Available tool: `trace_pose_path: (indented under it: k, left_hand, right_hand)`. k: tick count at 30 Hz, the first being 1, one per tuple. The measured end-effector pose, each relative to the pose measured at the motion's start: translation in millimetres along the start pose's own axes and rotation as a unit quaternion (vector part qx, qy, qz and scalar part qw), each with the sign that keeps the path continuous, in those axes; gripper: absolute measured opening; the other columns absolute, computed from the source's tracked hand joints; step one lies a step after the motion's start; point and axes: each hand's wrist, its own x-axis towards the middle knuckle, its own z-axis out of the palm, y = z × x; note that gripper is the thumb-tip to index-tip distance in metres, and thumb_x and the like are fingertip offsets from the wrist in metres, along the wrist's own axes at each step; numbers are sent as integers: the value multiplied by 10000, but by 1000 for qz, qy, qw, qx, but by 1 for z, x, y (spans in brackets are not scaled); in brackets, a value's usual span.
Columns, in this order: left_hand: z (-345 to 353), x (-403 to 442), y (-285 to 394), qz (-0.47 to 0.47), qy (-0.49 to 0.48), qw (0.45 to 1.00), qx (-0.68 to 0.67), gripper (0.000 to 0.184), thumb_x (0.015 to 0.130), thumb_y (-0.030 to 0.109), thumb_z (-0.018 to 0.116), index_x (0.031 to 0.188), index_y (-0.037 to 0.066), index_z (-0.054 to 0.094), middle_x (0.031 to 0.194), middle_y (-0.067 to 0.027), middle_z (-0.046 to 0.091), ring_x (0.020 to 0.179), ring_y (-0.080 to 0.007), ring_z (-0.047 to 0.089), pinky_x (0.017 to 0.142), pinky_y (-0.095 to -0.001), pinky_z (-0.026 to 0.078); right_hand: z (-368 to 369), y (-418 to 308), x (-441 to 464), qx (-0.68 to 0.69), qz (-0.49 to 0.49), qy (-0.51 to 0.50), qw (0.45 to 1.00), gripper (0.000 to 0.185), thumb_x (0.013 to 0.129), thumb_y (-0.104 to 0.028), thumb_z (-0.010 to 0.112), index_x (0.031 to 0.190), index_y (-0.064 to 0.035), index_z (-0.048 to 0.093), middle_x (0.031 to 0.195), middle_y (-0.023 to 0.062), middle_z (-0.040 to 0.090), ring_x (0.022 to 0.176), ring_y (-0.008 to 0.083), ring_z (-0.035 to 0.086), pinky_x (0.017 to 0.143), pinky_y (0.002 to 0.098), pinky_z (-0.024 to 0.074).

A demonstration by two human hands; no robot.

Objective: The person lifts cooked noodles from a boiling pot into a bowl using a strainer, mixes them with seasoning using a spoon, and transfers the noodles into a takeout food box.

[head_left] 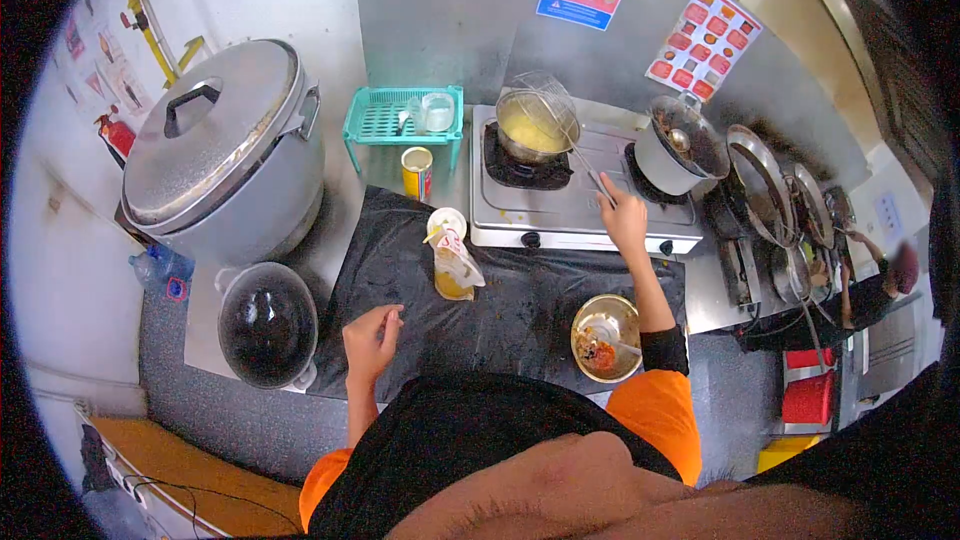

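My right hand (625, 218) is closed round the handle of a wire strainer (548, 105), whose mesh basket lies over a pot (530, 130) of yellow contents on the left burner of the white stove (590, 232). My left hand (372, 340) hovers over the black sheet (400, 260) with fingers curled; what they hold, if anything, is too small to tell. Ahead of it stands an open plastic bag (455, 265) with something yellowish inside. Near my right forearm sits a metal bowl (606, 312) with reddish food and a utensil.
A large lidded pot (225, 150) and a black wok (267, 325) stand at left. Behind are a green rack (400, 130) and a can (416, 175). A grey pot (680, 155) occupies the right burner. Several pans and another person (870, 290) are at far right.
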Motion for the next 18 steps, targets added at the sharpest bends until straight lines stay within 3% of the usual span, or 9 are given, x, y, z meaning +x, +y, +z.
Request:
trace_pose_path:
  k: [7,9,10,11,12,13,14,16,18]
  left_hand:
    - [-1,-3,-4,1,-3,1000,16,150,832,117,523,832,23,640,705,-96,642,620,-175,642,554,-261,489]
    - [-2,-3,-4,-8,-7,1000,13,151,834,117,523,832,22,640,707,-96,642,622,-175,643,558,-261,492]
    - [-3,-3,-4,-15,-10,1000,11,152,836,117,522,832,21,640,709,-97,643,624,-175,644,562,-260,494]
    - [-3,-3,-5,-15,-12,1000,13,152,836,117,522,832,21,640,709,-97,643,624,-175,644,562,-260,494]
    - [-2,-4,-5,-14,-10,1000,4,154,838,116,521,833,17,640,714,-99,643,627,-175,644,562,-260,497]
    - [-2,-3,-5,-12,-8,1000,-5,155,839,115,521,834,14,639,720,-102,644,629,-174,645,563,-259,499]
    - [-2,-3,-4,-12,-8,1000,-5,155,839,115,521,834,14,639,720,-102,644,629,-174,645,563,-259,499]
    - [-3,-2,-2,-5,-9,1000,0,158,842,112,521,833,7,638,732,-108,645,631,-170,646,561,-258,502]
    - [-2,-4,-2,-8,-11,1000,-8,159,843,112,520,832,6,638,734,-109,645,630,-169,646,559,-258,502]
  right_hand:
    - [36,23,8,-65,19,-76,995,373,741,-219,601,1114,-215,593,727,211,601,648,388,586,619,460,462]
    - [51,42,12,78,28,-55,995,376,762,-204,586,1135,-159,581,638,177,600,498,303,571,466,390,440]
    - [49,44,17,78,29,-56,995,376,762,-204,586,1135,-159,581,638,177,600,498,303,571,466,390,440]
    - [40,39,24,275,196,-136,931,368,775,-197,578,1136,-125,572,572,115,549,427,225,501,398,334,372]
    - [30,34,28,450,348,-206,797,362,788,-190,570,1136,-92,562,507,52,498,357,147,431,330,278,305]
    - [9,9,28,501,391,-186,749,302,813,-160,551,1094,-50,549,495,-55,354,349,34,264,314,202,162]
    - [12,17,30,501,390,-186,750,302,813,-160,551,1094,-50,549,495,-55,354,349,34,264,314,202,162]
    - [19,34,32,633,446,-215,595,228,817,-126,540,1034,-58,556,493,-66,325,340,34,235,313,201,168]
    - [17,39,30,653,442,-220,574,201,821,-124,535,1013,-67,557,495,-71,319,346,28,230,315,195,165]
